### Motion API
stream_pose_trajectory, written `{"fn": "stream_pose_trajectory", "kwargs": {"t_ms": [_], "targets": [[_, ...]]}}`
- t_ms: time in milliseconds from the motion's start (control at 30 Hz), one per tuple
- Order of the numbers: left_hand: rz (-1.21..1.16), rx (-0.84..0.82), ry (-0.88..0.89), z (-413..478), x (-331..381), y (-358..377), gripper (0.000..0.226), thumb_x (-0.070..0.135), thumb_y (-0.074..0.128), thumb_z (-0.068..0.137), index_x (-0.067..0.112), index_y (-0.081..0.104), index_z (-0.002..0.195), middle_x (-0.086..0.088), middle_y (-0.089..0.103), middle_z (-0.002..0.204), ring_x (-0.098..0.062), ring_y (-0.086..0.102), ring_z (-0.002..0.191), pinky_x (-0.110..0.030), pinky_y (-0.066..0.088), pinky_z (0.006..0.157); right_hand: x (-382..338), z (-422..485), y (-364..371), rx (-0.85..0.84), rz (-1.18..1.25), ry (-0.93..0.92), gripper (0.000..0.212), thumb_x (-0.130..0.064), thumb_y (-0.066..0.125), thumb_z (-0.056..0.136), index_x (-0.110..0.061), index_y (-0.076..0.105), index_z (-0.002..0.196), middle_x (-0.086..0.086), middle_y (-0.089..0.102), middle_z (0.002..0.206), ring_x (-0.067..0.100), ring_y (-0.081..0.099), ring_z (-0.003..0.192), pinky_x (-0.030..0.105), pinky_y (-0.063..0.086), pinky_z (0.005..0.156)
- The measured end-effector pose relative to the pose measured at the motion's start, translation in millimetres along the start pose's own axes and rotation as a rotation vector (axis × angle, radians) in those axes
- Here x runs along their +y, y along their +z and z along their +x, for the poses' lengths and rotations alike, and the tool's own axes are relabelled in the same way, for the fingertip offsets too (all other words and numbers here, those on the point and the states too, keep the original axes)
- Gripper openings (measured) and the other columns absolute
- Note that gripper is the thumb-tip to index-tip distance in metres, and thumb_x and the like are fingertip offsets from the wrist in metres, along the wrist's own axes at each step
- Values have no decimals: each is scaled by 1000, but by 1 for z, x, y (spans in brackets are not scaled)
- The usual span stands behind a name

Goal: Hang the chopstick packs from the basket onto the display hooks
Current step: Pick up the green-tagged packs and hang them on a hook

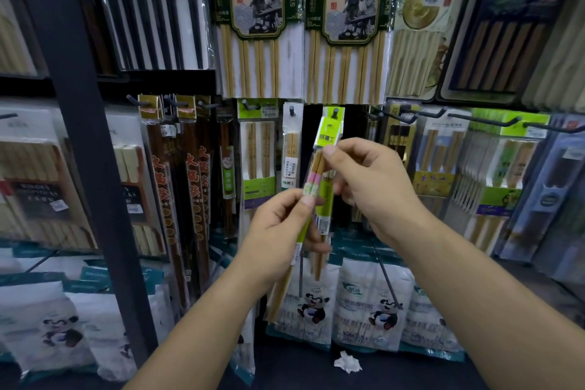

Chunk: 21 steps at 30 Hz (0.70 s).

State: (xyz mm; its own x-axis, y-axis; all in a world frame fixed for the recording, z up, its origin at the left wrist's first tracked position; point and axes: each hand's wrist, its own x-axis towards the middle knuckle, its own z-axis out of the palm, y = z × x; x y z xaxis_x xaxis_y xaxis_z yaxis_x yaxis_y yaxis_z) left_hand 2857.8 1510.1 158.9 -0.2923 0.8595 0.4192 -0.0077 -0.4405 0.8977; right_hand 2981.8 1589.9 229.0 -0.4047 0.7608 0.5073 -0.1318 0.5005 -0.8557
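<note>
Black and broad, a post [82,136] runs from top to bottom well to the left of the green pack [329,133]. Above that pack hang two big packs [256,19] of pale chopsticks with green-bordered picture cards, side by side. Below it, white panda bags [370,304] stand in a row on the dark shelf [285,367]. More hanging packs fill the wall on both sides of it.

Both bare forearms reach up from the bottom edge toward the green pack. The right hand [373,180] is on its right side, with thumb and fingers pinching it just under the green header card. The pack hangs nearly upright and its header top sits at the tip of a hook [336,111]. Whether the hook passes through the header hole cannot be told.

The left hand [275,234] is lower and to the left of the green pack. Its fingers curl round a banded pack [311,187], marked pink and green, which tilts so that its top leans against the green pack and its lower end [281,294] points down to the left.

A crumpled white paper [347,361] lies on the shelf, well below the green pack.
</note>
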Motion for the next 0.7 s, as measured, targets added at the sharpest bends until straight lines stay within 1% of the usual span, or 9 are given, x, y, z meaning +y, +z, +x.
{"fn": "stream_pose_trajectory", "kwargs": {"t_ms": [100, 167, 200, 267, 400, 533, 600, 633, 700], "targets": [[133, 11, 36, 13, 7, 6, 18, 16, 54, 106, 19, 72, 107, -8, 67, 78, -19, 65, 75, -38, 63, 74, -8, 8, -5, 74, 63, 22, 17, -17, 66, 98, -12, 75, 84, 11, 65, 70, 9, 52, 51, 14, 41, 46], [250, 24, 62, 21, 11, 9, 18, 16, 59, 104, 25, 70, 115, -15, 73, 93, -15, 69, 85, -39, 59, 84, -13, 15, -8, 131, 84, 48, 19, -17, 68, 97, -16, 74, 79, 6, 67, 69, 9, 50, 50, 15, 40, 44], [280, 39, 65, 24, 13, 10, 19, 16, 61, 103, 24, 67, 119, -16, 74, 96, -11, 71, 86, -36, 58, 86, -14, 19, -9, 150, 76, 54, 19, -17, 68, 97, -17, 73, 78, 3, 68, 69, 8, 50, 49, 15, 39, 43], [329, 57, 79, 26, 14, 12, 21, 19, 63, 102, 25, 65, 122, -11, 75, 92, -6, 71, 83, -32, 59, 83, -16, 24, -9, 165, 48, 45, 20, -17, 68, 96, -17, 72, 76, -1, 68, 66, 6, 51, 47, 15, 39, 43], [363, 52, 95, 23, 12, 16, 18, 23, 65, 100, 39, 63, 108, -22, 67, 97, -20, 63, 78, -55, 58, 73, -16, 30, -6, 176, -39, 26, 27, -23, 66, 96, -17, 70, 70, -4, 65, 63, 4, 53, 47, 14, 40, 43], [371, 69, 101, 22, 9, 16, 20, 24, 67, 99, 42, 62, 105, -20, 65, 95, -19, 61, 76, -58, 58, 71, -11, 35, -6, 184, -96, 35, 29, -27, 66, 96, -10, 70, 73, 2, 63, 67, 7, 52, 52, 17, 40, 48], [391, 59, 94, 22, 7, 14, 21, 25, 67, 99, 45, 61, 103, -13, 65, 90, -17, 61, 76, -54, 60, 72, -9, 36, -5, 190, -106, 40, 30, -27, 67, 95, -11, 70, 70, -1, 63, 63, 4, 52, 50, 17, 41, 49], [423, 48, 90, 22, 6, 13, 21, 26, 66, 99, 46, 60, 103, -6, 64, 86, -13, 61, 75, -48, 61, 73, -8, 35, -5, 193, -114, 38, 31, -28, 67, 95, -13, 69, 68, -2, 63, 61, 3, 52, 49, 18, 42, 50], [564, 28, 94, 20, 6, 11, 17, 30, 65, 100, 45, 60, 106, 11, 62, 81, 1, 58, 70, -28, 58, 69, -4, 34, -7, 195, -151, 19, 34, -31, 68, 95, -11, 70, 68, 5, 66, 64, 5, 54, 52, 25, 48, 59]]}}
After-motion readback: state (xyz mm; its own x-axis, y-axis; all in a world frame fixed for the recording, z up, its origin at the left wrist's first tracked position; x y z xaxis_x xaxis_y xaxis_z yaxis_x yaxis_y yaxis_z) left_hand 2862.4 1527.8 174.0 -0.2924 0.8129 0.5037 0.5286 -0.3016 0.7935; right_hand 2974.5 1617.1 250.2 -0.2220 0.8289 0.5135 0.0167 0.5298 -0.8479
